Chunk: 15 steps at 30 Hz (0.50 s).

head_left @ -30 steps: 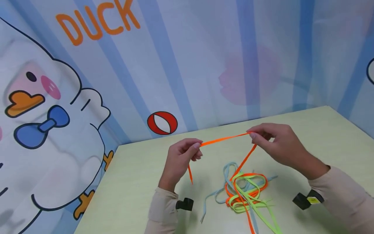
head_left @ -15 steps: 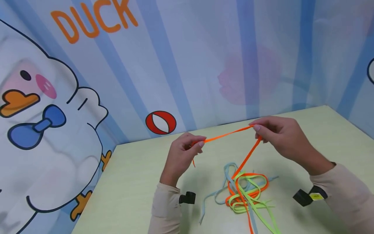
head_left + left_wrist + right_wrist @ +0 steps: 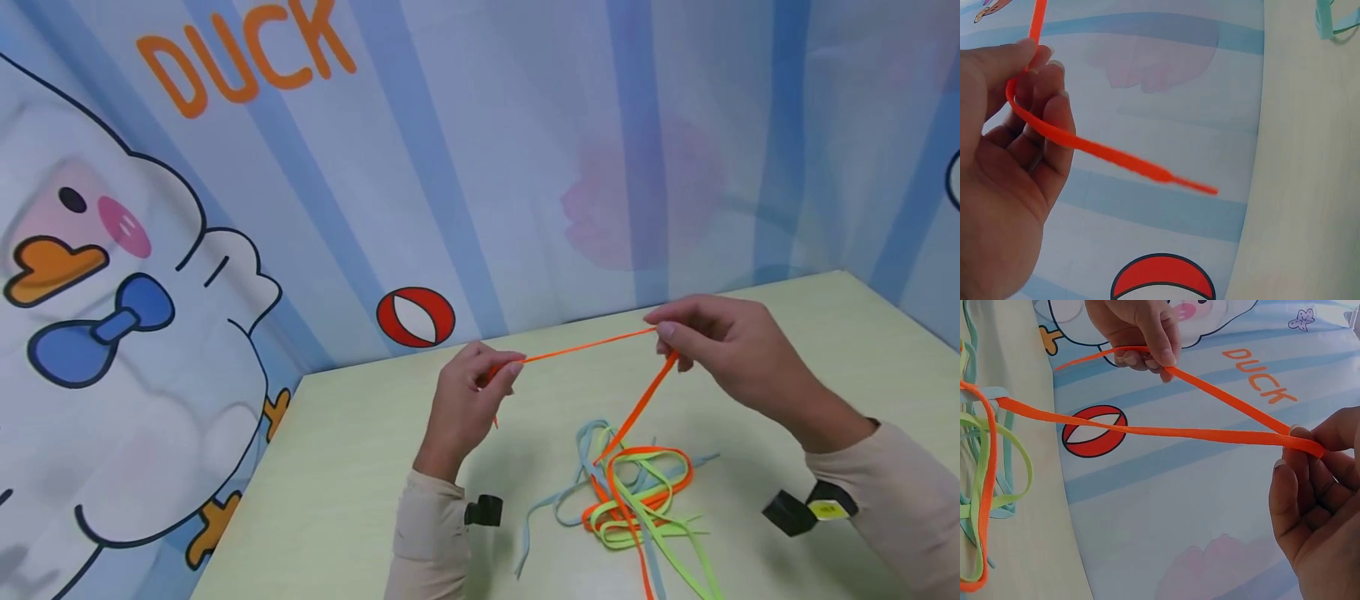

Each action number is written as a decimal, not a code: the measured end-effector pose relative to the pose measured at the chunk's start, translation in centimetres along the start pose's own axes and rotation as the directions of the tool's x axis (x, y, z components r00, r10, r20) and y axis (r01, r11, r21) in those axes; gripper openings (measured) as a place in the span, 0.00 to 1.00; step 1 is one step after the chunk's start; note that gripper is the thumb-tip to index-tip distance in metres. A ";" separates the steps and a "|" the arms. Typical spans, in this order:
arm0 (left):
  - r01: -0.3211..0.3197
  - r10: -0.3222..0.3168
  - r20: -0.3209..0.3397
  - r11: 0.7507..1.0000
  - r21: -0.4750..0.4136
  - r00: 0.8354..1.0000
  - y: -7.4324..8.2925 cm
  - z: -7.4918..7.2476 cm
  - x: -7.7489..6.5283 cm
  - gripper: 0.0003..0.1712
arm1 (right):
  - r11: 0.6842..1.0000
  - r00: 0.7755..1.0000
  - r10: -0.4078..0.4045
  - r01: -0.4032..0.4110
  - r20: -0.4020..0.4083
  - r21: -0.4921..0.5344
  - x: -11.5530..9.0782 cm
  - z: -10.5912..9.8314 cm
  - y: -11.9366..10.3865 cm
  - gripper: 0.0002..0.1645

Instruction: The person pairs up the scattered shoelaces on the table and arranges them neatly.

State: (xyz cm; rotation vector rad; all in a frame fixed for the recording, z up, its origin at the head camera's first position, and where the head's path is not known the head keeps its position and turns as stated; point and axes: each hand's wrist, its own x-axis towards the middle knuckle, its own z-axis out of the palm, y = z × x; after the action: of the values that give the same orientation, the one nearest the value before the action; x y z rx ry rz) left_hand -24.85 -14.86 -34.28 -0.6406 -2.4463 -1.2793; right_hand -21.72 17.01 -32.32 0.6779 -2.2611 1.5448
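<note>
An orange shoelace (image 3: 588,344) stretches between the two hands above the table. Near its tipped end, my left hand (image 3: 467,408) pinches it between thumb and forefinger; in the left wrist view the loose end (image 3: 1116,157) hangs past the fingers. My right hand (image 3: 731,358) pinches the same lace further along, higher and to the right. From there the lace runs down into a tangle with a light blue shoelace (image 3: 527,533) and a yellow-green shoelace (image 3: 693,550) on the table. How the laces cross inside the pile cannot be told.
The pale table (image 3: 337,483) backs onto a printed cloth wall (image 3: 510,167) with a duck and a red ball picture (image 3: 416,317). A small black camera sits on each wrist, the left wrist camera (image 3: 483,510) and right wrist camera (image 3: 791,510).
Both hands have risen a little, the right one also moving right, with the lace still pinched between them. Less of the loose end shows below the left hand. The pile lies nearly unchanged.
</note>
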 end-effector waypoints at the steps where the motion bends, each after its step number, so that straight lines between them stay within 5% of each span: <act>1: -0.004 0.004 -0.001 1.000 -0.001 1.000 0.0 0.0 0.0 0.11 | 1.000 1.000 0.000 0.000 0.000 -0.003 -0.1 -0.1 0.0 0.13; 9: -0.019 0.019 0.000 0.999 -0.032 1.000 -0.3 -0.1 0.1 0.09 | 1.000 1.000 -0.002 0.002 -0.015 0.010 -0.2 -0.5 -0.2 0.12; 15: 0.057 -0.057 -0.009 0.998 -0.028 0.998 -0.3 -0.5 -0.1 0.08 | 1.000 0.999 0.011 -0.011 -0.030 0.023 -0.3 -0.3 -0.2 0.13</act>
State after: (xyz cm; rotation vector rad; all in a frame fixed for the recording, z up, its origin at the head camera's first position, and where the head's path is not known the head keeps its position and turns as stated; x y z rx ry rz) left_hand -24.91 -15.46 -34.25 -0.5739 -2.4593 -1.3365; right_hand -21.40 17.30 -32.23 0.6451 -2.2320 1.5779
